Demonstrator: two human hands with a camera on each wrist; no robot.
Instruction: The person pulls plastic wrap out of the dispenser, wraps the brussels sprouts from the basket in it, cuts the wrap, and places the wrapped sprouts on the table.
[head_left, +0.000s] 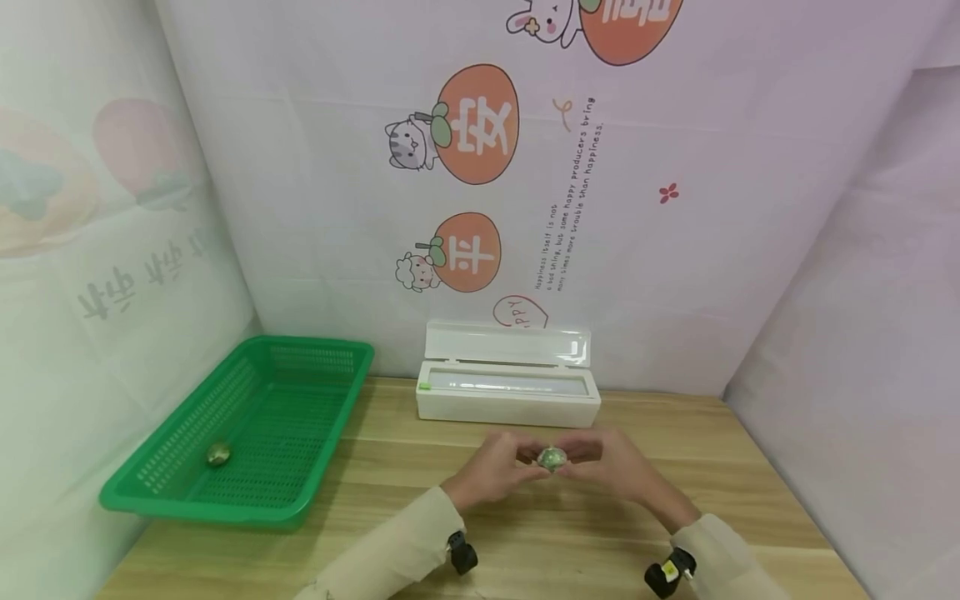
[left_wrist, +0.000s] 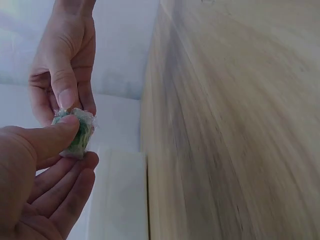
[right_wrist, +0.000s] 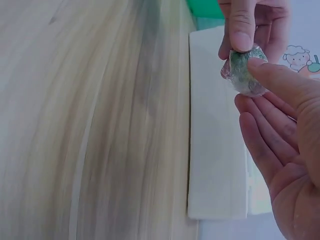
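Note:
A small, roundish green thing wrapped in clear plastic film [head_left: 552, 457] is held up between both hands, in front of the white box. My left hand [head_left: 495, 468] pinches it from the left with thumb and fingertips. From the other side my right hand [head_left: 617, 468] pinches it too, the thumb lying on the film. In the left wrist view the crinkled film [left_wrist: 85, 137] bunches around a dark green core. The right wrist view shows the wrapped green thing [right_wrist: 242, 72] with shiny folds; what lies inside the film I cannot tell.
A long white cling film dispenser [head_left: 510, 407] stands at the back against the printed cloth, its clear lid [head_left: 510, 343] raised. At the left is a green plastic basket [head_left: 315, 492], with a small shiny, yellowish-green round thing [head_left: 218, 454] inside. White cloth walls flank the wooden table [head_left: 420, 458].

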